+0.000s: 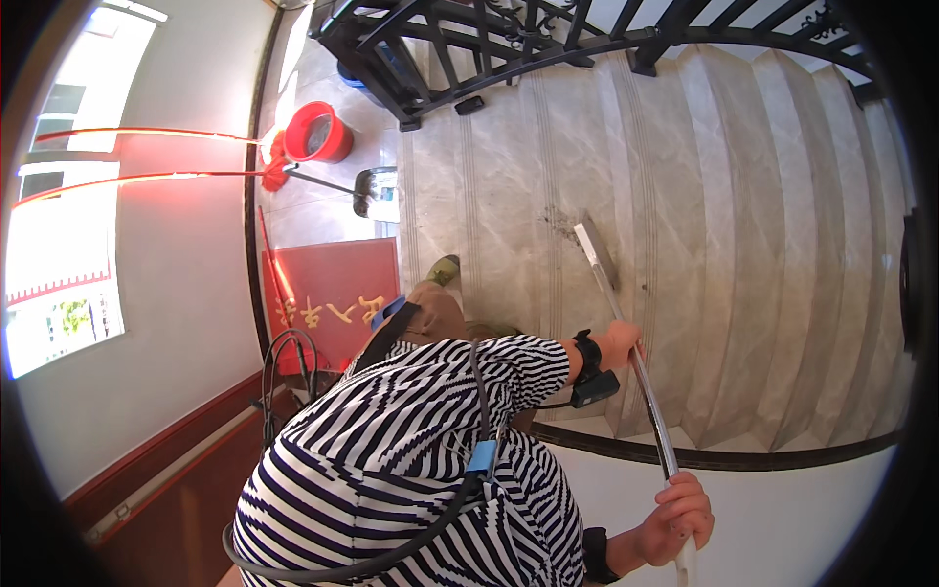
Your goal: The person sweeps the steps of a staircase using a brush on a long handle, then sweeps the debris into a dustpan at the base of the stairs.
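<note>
My left hand (623, 342) grips the middle of a broom's metal handle (650, 400), with a black strap and a small black device on that wrist. Lower in the view, my right hand (684, 511) is closed around the handle's white end. The broom's white head (587, 242) rests on a marble stair tread (506, 220), its bristles mostly hidden underneath. Dark dust and debris (561, 222) lie scattered just left of the head. My shoe (443, 271) shows near the edge of a step.
A long-handled dustpan (375, 194) and red bucket (320, 133) stand on the tiled floor. Red-handled tools (154, 177) lean by the wall. A red mat (334, 271) bears writing. Black metal railing (506, 70) borders the stairs; a small black object (469, 105) lies beside it.
</note>
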Tool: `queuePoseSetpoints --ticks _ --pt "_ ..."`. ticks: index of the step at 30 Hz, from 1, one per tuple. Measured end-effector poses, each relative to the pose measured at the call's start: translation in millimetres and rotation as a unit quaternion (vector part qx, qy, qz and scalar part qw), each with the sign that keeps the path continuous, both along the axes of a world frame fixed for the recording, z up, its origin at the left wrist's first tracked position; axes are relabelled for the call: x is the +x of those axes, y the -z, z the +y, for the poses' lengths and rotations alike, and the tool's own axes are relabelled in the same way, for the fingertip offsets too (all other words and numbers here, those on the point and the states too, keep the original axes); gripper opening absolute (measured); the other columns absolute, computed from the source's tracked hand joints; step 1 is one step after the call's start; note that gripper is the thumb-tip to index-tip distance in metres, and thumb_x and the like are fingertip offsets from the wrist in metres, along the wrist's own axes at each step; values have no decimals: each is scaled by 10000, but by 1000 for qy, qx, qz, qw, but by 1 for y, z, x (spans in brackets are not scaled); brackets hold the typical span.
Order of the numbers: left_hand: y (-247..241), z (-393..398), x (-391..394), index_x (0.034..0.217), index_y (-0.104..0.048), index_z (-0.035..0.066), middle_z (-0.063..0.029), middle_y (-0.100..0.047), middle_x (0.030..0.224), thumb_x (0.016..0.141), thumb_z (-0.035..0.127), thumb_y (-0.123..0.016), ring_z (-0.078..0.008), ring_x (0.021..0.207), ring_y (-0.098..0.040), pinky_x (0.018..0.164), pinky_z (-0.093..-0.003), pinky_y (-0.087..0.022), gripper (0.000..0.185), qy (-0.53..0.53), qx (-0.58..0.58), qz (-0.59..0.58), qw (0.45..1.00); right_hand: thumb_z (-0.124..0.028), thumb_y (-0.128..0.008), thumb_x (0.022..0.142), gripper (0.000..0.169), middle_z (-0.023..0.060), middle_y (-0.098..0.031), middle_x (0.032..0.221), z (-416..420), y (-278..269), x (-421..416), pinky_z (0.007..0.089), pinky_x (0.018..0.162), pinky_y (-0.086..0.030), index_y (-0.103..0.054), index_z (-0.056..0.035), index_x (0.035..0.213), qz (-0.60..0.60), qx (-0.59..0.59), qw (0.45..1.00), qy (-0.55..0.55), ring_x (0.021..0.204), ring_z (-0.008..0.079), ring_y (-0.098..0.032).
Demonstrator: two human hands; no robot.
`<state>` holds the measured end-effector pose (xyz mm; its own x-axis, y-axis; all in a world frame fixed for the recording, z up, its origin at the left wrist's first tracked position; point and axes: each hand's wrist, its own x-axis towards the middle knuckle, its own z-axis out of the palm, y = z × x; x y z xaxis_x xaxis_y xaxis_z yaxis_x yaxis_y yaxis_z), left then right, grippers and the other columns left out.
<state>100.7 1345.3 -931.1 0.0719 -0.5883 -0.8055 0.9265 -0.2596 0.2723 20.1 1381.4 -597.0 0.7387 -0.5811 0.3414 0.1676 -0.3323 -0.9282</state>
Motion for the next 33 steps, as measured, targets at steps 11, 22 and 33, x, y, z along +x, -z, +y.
queuePoseSetpoints --ticks 11,22,33 --pt "11 101 65 674 -504 -3 -125 -530 667 697 49 -520 -216 582 -578 465 -364 -487 59 171 -190 -450 856 -73 -361 756 244 27 -259 448 89 -4 60 280 469 -253 -232 -105 552 -99 53 982 154 398 113 -244" --pt "-54 162 113 780 -436 -16 -145 -485 707 735 27 -473 -252 553 -544 431 -359 -464 72 86 -139 -214 963 -139 -389 762 201 32 -310 457 162 -50 74 288 417 -269 -329 -84 579 -178 23 973 147 382 131 -273" --pt "6 148 114 823 -432 17 -124 -449 722 774 84 -438 -255 655 -525 475 -360 -454 83 -68 -19 181 981 -117 -407 734 202 23 -283 449 175 -3 110 274 422 -272 -291 -88 570 -41 -30 987 154 371 122 -232"
